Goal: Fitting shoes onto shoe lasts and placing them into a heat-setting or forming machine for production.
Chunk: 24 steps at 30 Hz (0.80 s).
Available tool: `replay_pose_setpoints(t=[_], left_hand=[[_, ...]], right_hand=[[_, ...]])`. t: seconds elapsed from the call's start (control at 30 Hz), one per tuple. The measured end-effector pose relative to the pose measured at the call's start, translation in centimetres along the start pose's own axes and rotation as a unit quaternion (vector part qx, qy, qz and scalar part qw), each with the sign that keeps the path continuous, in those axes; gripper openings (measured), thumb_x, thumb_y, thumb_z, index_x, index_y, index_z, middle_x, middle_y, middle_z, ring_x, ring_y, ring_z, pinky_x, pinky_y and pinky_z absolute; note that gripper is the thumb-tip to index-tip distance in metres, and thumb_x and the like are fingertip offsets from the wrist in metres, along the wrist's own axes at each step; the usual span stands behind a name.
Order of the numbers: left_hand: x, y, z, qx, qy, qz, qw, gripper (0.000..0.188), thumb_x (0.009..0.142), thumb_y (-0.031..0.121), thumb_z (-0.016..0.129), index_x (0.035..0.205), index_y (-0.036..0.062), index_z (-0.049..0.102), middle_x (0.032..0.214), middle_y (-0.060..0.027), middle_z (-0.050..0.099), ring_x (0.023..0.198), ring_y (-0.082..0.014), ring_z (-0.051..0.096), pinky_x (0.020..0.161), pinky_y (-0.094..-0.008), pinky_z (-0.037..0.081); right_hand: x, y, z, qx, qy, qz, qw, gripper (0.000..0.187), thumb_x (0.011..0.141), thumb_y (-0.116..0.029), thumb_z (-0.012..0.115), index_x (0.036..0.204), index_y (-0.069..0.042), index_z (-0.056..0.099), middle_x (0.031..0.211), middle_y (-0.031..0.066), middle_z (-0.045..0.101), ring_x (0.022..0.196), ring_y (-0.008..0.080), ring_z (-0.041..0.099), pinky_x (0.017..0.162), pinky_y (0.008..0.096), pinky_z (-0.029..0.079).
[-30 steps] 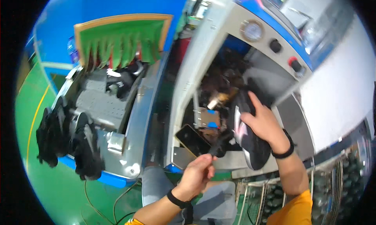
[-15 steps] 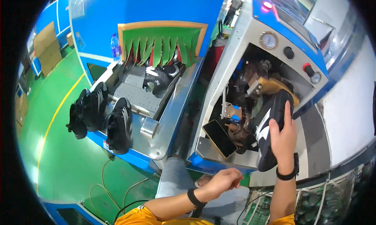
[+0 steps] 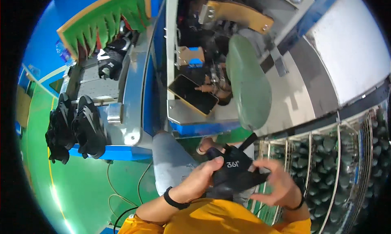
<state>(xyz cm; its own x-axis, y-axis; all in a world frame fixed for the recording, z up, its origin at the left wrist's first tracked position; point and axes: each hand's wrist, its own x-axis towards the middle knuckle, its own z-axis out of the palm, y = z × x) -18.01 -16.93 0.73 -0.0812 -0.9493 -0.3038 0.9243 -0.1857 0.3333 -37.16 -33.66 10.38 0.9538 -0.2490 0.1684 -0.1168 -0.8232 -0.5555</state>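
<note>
A black shoe [image 3: 234, 171] is held in front of my body, over my lap, its toe and sole partly hidden. My left hand [image 3: 203, 173] grips its left side, thumb on top. Beside the shoe's right end, my right hand [image 3: 279, 185] has thumb and fingers spread, with a fingertip at the shoe's edge; it is slightly blurred. Beyond the hands, a green shoe-shaped form [image 3: 248, 83] stands bare at the front of the machine [image 3: 189, 118].
A dark-screened phone [image 3: 193, 94] lies on the machine's ledge. Several black shoes [image 3: 89, 126] stand on the metal table at left, and others sit by the green strip curtain [image 3: 106, 30]. At lower right is a rack [image 3: 338, 160] with several dark green forms.
The shoe has come off the green form and down to my lap. My left hand has taken hold of it; my right hand has moved down with it. The view has shifted downward and right.
</note>
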Motion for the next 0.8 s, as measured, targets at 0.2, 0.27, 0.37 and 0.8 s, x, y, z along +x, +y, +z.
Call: replay_pose_setpoints(t=[0.2,0.27,0.37,0.8], left_hand=[[-3.3,0.8,1.1,0.608,0.191,0.162,0.754,0.041,0.100,0.042,0.051,0.103,0.0041,0.067,0.086,-0.0254,0.069,0.088,-0.0488,0.065,0.079,-0.0522,0.051],[-3.9,1.1,1.7,0.629,0.204,0.155,0.734,0.040,0.099,0.041,0.052,0.101,0.0036,0.067,0.085,-0.0246,0.069,0.086,-0.0483,0.065,0.077,-0.0530,0.050],[-5.4,1.3,2.0,0.643,0.238,0.159,0.710,0.037,0.098,0.037,0.052,0.096,0.0026,0.066,0.081,-0.0236,0.068,0.082,-0.0478,0.065,0.074,-0.0537,0.049],[-1.9,-3.1,-6.0,0.485,0.123,0.020,0.865,0.032,0.092,0.018,0.065,0.118,-0.0016,0.063,0.107,-0.0100,0.066,0.097,-0.0216,0.062,0.089,-0.0353,0.050]], right_hand=[[12.1,2.6,0.7,0.748,0.061,0.147,0.644,0.053,0.101,-0.028,0.060,0.143,0.001,0.047,0.137,0.0243,0.053,0.122,0.0391,0.060,0.105,0.0585,0.048],[16.1,1.6,0.3,0.790,0.075,0.166,0.586,0.047,0.101,-0.023,0.060,0.140,0.001,0.049,0.132,0.0246,0.058,0.120,0.0393,0.062,0.103,0.0586,0.050],[17.9,0.8,0.7,0.769,0.092,0.158,0.612,0.043,0.098,-0.017,0.063,0.135,0.002,0.051,0.119,0.0216,0.065,0.114,0.0385,0.066,0.098,0.0550,0.056],[-20.5,4.9,5.1,0.341,0.195,0.353,0.849,0.083,0.083,-0.011,0.079,0.156,-0.008,0.040,0.144,0.0172,0.059,0.128,0.0268,0.059,0.106,0.0373,0.047]])
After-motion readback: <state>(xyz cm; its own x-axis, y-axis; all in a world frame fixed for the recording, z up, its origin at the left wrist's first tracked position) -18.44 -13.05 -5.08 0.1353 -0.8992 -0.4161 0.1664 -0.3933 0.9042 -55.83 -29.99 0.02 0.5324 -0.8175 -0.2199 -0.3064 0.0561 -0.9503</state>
